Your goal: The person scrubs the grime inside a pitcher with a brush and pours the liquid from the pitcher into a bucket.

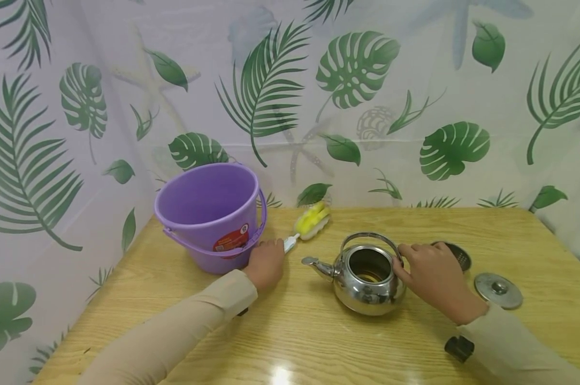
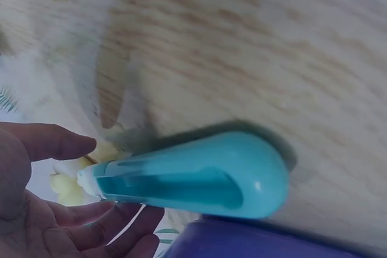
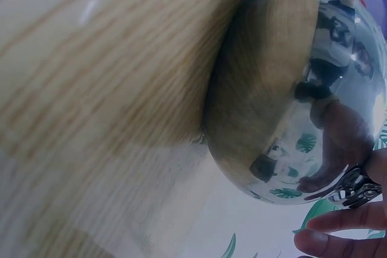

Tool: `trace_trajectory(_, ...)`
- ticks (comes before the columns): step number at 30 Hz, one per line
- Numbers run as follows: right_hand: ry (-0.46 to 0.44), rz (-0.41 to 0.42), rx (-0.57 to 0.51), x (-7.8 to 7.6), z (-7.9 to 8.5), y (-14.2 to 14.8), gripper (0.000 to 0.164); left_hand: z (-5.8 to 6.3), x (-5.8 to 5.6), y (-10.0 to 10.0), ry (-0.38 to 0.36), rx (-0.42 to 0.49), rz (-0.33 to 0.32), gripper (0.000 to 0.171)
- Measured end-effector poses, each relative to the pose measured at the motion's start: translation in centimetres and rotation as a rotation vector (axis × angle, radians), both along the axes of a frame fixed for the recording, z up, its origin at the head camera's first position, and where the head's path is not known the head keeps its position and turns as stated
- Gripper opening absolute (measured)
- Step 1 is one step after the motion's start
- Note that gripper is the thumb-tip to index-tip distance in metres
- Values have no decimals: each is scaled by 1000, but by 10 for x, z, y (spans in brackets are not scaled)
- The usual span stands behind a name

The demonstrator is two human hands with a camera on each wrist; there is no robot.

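A cleaning brush (image 1: 290, 244) with a yellow and white sponge head (image 1: 312, 220) lies on the table beside the bucket. My left hand (image 1: 266, 266) is at its handle. In the left wrist view the teal handle (image 2: 199, 176) runs between thumb and fingers, with the thumb (image 2: 66, 142) apart from it and the fingers reaching behind. My right hand (image 1: 432, 275) pinches the right side of the raised handle of a shiny steel kettle (image 1: 367, 299). The kettle stands upright without its lid, its spout toward the left. Its round body (image 3: 290, 95) fills much of the right wrist view.
A purple bucket (image 1: 208, 192) stands at the back left, its handle hanging down in front. Right of the kettle lie a round lid (image 1: 498, 290) and a dark perforated strainer (image 1: 459, 256), partly behind my right hand. A leaf-patterned curtain (image 1: 280, 107) borders the wooden table (image 1: 309, 342).
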State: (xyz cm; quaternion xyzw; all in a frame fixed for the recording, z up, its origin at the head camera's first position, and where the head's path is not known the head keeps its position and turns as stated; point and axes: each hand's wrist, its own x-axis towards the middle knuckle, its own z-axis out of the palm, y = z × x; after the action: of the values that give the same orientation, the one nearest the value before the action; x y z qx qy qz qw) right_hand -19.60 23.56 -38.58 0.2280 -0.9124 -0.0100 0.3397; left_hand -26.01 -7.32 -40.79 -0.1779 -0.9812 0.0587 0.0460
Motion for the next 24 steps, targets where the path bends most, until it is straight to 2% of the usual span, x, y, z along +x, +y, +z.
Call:
trace_trajectory(9,14,13,3,1,2,-1,22,-3,-8,6,-33,-31,34,16)
trace_trajectory(14,21,18,8,1,1,0,30,-5,-11,9,-18,-57,60,12)
trace_trajectory(19,34,27,7,0,0,0,36,-3,-11,11,-31,-38,82,11)
trace_trajectory(22,40,31,7,0,0,1,39,-2,-11,12,-9,-5,81,12)
trace_trajectory(24,45,32,7,0,1,1,44,-2,-10,12,35,21,67,12)
